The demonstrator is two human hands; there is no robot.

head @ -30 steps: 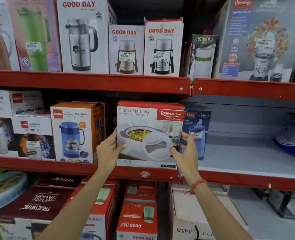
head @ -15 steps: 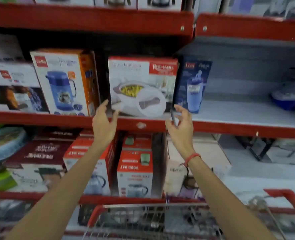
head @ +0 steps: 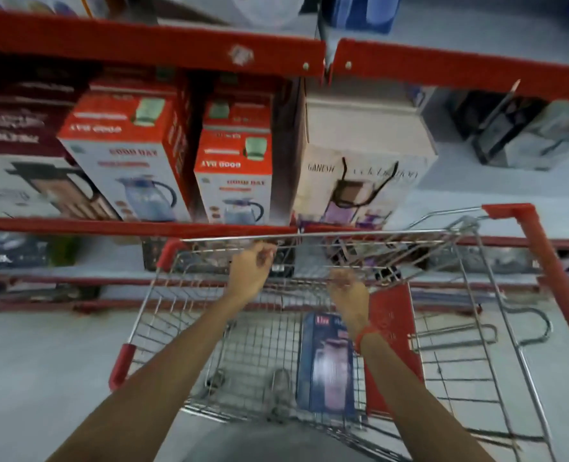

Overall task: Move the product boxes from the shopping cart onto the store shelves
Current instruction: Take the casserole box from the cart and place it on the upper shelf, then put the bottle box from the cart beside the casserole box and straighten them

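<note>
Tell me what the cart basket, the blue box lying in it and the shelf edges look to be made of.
Cart basket: thin metal wire, shiny silver, probably plated steel, judging by its open grid and glints. Blue box: printed cardboard, likely glossy; flat faces with a product picture, though blurred. Shelf edges: sheet metal painted red, seemingly; screw heads and a chipped patch show.

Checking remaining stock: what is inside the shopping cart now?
A dark blue box lies flat in the shopping cart, with a red box beside it, partly hidden by the right hand. Anything beneath them is covered.
</note>
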